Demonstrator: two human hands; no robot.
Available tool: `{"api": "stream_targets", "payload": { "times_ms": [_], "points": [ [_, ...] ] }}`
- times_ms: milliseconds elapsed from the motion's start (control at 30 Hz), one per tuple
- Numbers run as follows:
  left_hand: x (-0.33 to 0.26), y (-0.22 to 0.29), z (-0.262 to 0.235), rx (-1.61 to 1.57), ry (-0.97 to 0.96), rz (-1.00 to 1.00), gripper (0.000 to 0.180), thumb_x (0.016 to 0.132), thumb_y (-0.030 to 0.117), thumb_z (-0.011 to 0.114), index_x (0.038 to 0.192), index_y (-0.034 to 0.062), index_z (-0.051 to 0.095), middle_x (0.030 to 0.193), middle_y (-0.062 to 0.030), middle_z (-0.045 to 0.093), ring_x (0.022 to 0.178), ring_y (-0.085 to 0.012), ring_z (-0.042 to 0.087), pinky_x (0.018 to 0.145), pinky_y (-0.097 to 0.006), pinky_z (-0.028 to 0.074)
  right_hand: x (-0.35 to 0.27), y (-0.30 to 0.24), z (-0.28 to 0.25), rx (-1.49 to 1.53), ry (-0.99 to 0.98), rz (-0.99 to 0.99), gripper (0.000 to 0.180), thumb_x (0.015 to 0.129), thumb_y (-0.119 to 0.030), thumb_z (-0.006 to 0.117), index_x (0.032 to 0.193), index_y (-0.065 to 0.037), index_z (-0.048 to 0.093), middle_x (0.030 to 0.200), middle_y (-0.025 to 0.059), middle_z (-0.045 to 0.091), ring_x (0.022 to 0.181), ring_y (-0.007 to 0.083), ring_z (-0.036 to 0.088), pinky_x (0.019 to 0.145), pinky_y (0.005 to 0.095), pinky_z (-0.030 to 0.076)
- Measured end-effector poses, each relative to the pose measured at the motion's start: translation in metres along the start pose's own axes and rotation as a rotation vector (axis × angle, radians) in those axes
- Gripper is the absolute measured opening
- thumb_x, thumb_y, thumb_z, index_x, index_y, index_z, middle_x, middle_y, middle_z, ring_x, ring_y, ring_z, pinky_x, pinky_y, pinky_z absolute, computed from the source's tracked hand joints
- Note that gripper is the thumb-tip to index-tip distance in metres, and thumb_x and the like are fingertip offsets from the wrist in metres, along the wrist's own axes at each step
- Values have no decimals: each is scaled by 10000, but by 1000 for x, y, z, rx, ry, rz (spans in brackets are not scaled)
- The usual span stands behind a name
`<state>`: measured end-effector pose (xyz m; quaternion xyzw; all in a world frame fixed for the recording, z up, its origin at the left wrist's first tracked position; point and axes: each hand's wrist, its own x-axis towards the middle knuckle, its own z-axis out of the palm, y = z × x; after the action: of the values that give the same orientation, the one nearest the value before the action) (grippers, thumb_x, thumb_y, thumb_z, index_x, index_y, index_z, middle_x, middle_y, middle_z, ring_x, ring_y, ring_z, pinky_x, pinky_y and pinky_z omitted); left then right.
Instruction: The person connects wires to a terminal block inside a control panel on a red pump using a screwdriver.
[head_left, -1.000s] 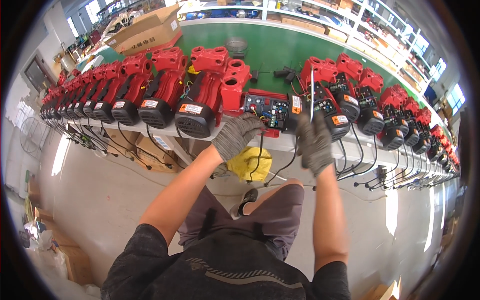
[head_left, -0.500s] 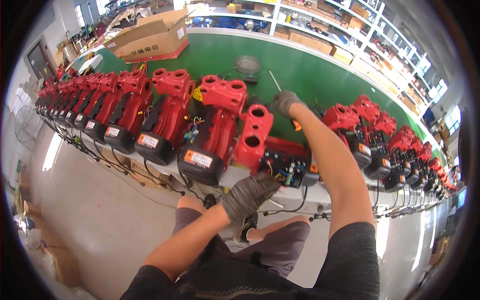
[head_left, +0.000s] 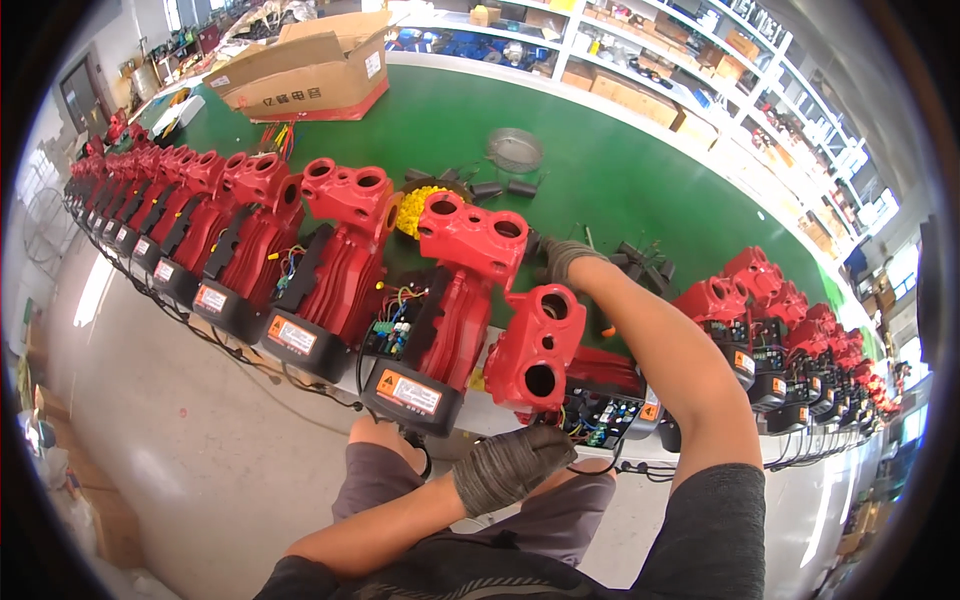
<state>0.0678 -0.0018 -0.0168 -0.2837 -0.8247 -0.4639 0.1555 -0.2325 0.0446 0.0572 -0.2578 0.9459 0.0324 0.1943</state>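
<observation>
A red pump (head_left: 540, 345) with two round ports lies on the bench edge, its wiring box showing a bare circuit board (head_left: 597, 418) with coloured wires. My left hand (head_left: 515, 468), in a dark grey glove, is held low beside that board with fingers curled together. Whatever they pinch is hidden. Beyond the pump, my gloved right hand (head_left: 570, 263) reaches down to the bench beside loose black cylindrical capacitors (head_left: 645, 265). Its fingers are bunched; a dark shape at their tips cannot be made out. An orange tool handle (head_left: 608, 332) peeks out beside my right forearm.
More red pumps (head_left: 345, 270) with black boxes line the bench edge to left and right, power cords hanging down. Yellow caps (head_left: 420, 208) in a dish, a round clear tray (head_left: 514, 150) and a cardboard box (head_left: 305, 80) stand on the green bench top (head_left: 600, 150).
The view has shifted, showing more of the bench top. My right hand has moved left, from beside the orange-handled tool towards the capacitors. My left hand stays low near the circuit board.
</observation>
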Motion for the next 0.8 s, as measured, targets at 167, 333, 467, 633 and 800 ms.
{"api": "stream_targets", "payload": {
  "times_ms": [167, 333, 467, 633, 800],
  "points": [
    [9, 10, 1, -14, -27, -97, 340, 853, 15, 602, 1187, 32, 666, 1149, -138, 654, 1093, -303, 640, 915, -380, 551, -19, 35, -12, 177, 54, -22, 427, 868, -261, 680, 1195, 13, 653, 1088, 268, 704, 922, 357, 718, 775, 441, 568],
    [15, 17, -3, 201, 88, 21, 451, 762, -8, 678, 1209, 48, 669, 1156, -136, 650, 1079, -337, 619, 944, -419, 525, -172, 47, -28, 986, 343, -415, 209, 901, -206, 569, 1016, -34, 540, 706, 67, 558, 612, 145, 552, 548, 304, 437],
    [18, 28, -3, -130, 184, -189, 311, 885, 40, 668, 1196, 63, 679, 1199, -134, 618, 1064, -332, 616, 912, -397, 514, -299, 23, 52, 1382, 459, -457, 452, 986, -373, 644, 1263, -49, 493, 628, -6, 512, 480, 73, 440, 439, 236, 304],
    [19, 40, 17, -135, 426, -195, 170, 951, 26, 648, 1116, -2, 675, 1065, -96, 613, 954, -158, 628, 795, -284, 516, -338, -10, 158, 1791, 399, -186, 383, 1023, -408, 601, 1084, -34, 658, 761, 11, 621, 583, 78, 551, 523, 212, 405],
    [10, 41, 20, -495, 313, -538, 190, 1030, 138, 588, 1172, 16, 622, 858, -60, 684, 628, -114, 632, 564, -238, 500, -332, -14, 189, 1903, 307, -234, 386, 1015, -425, 600, 975, -42, 602, 761, 57, 639, 649, 148, 629, 549, 245, 463]
  ]
}}
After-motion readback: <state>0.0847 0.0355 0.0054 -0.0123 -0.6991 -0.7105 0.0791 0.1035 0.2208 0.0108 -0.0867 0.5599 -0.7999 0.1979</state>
